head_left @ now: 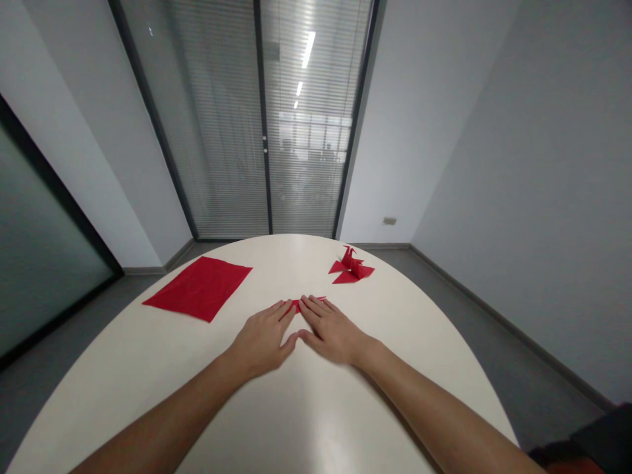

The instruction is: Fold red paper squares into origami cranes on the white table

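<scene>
A small folded piece of red paper (297, 303) lies on the white table in front of me, mostly hidden under my fingers. My left hand (265, 336) rests on its left part, palm down, with the fingers stretched out flat. On its right part lies my right hand (330, 329), also flat with straight fingers. The two thumbs meet or nearly meet below the paper. A thin red edge shows beyond the right fingertips. Neither hand grips anything.
To the left lies a flat red sheet of paper (200, 288). Red folded paper cranes (351, 266) sit near the far right edge of the round white table (316, 421). Beyond stand a glass partition with blinds (227, 131) and grey walls. Something dark (597, 438) shows at lower right.
</scene>
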{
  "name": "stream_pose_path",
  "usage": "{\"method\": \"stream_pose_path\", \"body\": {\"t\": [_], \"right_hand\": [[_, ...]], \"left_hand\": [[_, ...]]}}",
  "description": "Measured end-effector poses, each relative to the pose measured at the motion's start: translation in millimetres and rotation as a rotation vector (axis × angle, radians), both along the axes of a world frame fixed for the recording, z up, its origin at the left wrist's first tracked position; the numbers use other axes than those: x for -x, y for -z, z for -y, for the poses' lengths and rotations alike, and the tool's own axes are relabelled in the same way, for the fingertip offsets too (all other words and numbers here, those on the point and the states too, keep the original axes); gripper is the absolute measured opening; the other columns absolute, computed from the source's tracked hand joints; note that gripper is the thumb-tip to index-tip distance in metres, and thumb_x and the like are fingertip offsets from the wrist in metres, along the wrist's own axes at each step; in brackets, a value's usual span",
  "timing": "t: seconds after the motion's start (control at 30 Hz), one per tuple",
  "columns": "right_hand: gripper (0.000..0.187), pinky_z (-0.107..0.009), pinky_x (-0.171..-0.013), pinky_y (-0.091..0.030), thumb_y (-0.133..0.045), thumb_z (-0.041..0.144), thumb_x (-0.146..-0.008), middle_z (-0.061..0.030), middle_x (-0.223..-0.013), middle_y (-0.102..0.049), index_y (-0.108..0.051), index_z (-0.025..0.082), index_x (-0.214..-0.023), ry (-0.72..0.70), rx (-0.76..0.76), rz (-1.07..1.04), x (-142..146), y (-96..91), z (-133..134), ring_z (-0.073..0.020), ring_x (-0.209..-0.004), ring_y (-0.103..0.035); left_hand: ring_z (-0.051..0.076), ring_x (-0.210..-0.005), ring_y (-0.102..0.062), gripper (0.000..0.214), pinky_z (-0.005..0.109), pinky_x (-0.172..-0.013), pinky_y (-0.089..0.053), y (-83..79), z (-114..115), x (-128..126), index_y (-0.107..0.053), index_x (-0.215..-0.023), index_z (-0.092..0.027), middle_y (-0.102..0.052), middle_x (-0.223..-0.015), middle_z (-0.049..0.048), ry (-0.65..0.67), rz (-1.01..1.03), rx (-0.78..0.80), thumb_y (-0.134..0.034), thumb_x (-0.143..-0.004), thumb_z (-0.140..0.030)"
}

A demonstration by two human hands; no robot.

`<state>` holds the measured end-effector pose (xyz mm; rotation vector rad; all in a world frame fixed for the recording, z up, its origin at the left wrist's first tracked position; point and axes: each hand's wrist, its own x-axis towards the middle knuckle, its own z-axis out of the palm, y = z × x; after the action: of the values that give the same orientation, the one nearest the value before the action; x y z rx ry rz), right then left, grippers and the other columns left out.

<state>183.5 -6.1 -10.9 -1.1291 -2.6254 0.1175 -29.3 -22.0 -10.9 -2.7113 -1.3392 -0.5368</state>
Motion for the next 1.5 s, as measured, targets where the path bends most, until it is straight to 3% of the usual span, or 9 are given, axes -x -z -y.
{"method": "stream_pose_path", "body": {"t": [0.17, 0.3, 0.43, 0.8, 0.93, 1.03, 1.17, 1.33, 1.5], "right_hand": [[0.049, -0.050, -0.111, -0.038, -0.044, 0.036, -0.101, -0.0182, -0.147, -0.050, -0.050, 0.011, -0.143, 0.050, -0.026, -0.046, -11, -2.9, -12, -0.0325, -0.137, -0.046], [0.032, -0.040, -0.099, -0.047, -0.049, 0.028, -0.099, -0.0137, -0.122, -0.069, -0.068, 0.015, -0.121, 0.072, -0.098, -0.138, -16, -5.5, -20, -0.0261, -0.112, -0.063], [0.024, -0.035, -0.089, -0.049, -0.055, 0.025, -0.097, -0.0093, -0.103, -0.074, -0.074, 0.018, -0.109, 0.094, -0.096, -0.179, -16, -6.4, -22, -0.0221, -0.096, -0.065], [0.027, -0.034, -0.090, -0.050, -0.053, 0.015, -0.093, -0.0080, -0.109, -0.073, -0.075, 0.020, -0.107, 0.175, -0.084, -0.105, -17, -10.6, -20, -0.0230, -0.102, -0.064], [0.040, -0.044, -0.109, -0.040, -0.046, 0.022, -0.097, -0.0148, -0.138, -0.060, -0.061, 0.014, -0.133, 0.103, -0.102, -0.070, -4, -12.7, -7, -0.0277, -0.126, -0.055], [0.064, -0.052, -0.120, -0.023, -0.042, 0.043, -0.100, -0.0186, -0.158, -0.033, -0.033, 0.009, -0.153, -0.017, 0.049, -0.004, 5, -10.4, 3, -0.0316, -0.146, -0.031], [0.082, -0.053, -0.123, -0.013, -0.031, 0.062, -0.099, -0.0204, -0.162, -0.015, -0.018, 0.004, -0.157, 0.055, 0.248, 0.050, 6, -8.5, 3, -0.0326, -0.152, -0.013], [0.088, -0.054, -0.122, -0.013, -0.028, 0.068, -0.096, -0.0199, -0.162, -0.011, -0.019, 0.004, -0.157, 0.149, 0.300, 0.044, -3, -10.6, -3, -0.0331, -0.152, -0.009], [0.076, -0.056, -0.120, -0.019, -0.029, 0.059, -0.100, -0.0206, -0.160, -0.023, -0.028, 0.005, -0.154, 0.210, 0.206, 0.038, -5, -8.1, -3, -0.0347, -0.150, -0.019]], "left_hand": [[0.029, -0.132, -0.054, 0.048, 0.045, -0.109, -0.046, -0.9, 4, 4, -0.053, -0.137, -0.015, -0.056, -0.143, 0.0163, -0.028, -0.011, 0.018, -0.050, -0.094, -0.033], [0.029, -0.128, -0.057, 0.042, 0.045, -0.106, -0.048, -0.7, 5, 8, -0.058, -0.132, -0.017, -0.059, -0.140, 0.0142, -0.051, 0.012, 0.024, -0.049, -0.094, -0.032], [0.028, -0.125, -0.059, 0.039, 0.044, -0.105, -0.049, -1.9, 4, 9, -0.061, -0.128, -0.018, -0.062, -0.136, 0.0131, -0.064, 0.054, 0.036, -0.051, -0.093, -0.030], [0.029, -0.129, -0.054, 0.044, 0.044, -0.105, -0.048, -3.4, 6, 9, -0.057, -0.135, -0.021, -0.057, -0.142, 0.0119, -0.055, -0.010, 0.052, -0.049, -0.094, -0.033], [0.029, -0.131, -0.053, 0.046, 0.045, -0.108, -0.045, -2.9, 1, 6, -0.056, -0.136, -0.021, -0.056, -0.143, 0.0131, -0.048, 0.000, 0.051, -0.051, -0.093, -0.033], [0.030, -0.131, -0.053, 0.049, 0.045, -0.109, -0.044, -3.3, -2, 4, -0.054, -0.138, -0.019, -0.056, -0.143, 0.0134, -0.039, 0.008, 0.057, -0.052, -0.091, -0.031], [0.029, -0.132, -0.052, 0.049, 0.046, -0.109, -0.045, -1.3, -4, 4, -0.053, -0.139, -0.021, -0.055, -0.144, 0.0120, -0.031, 0.024, 0.059, -0.051, -0.091, -0.029], [0.030, -0.131, -0.052, 0.046, 0.048, -0.106, -0.047, 0.4, -1, 7, -0.056, -0.137, -0.022, -0.055, -0.143, 0.0127, -0.035, 0.023, 0.056, -0.050, -0.091, -0.027], [0.030, -0.131, -0.053, 0.046, 0.048, -0.105, -0.048, -0.8, 0, 8, -0.055, -0.138, -0.020, -0.055, -0.144, 0.0129, -0.051, -0.016, 0.048, -0.047, -0.093, -0.025]]}}
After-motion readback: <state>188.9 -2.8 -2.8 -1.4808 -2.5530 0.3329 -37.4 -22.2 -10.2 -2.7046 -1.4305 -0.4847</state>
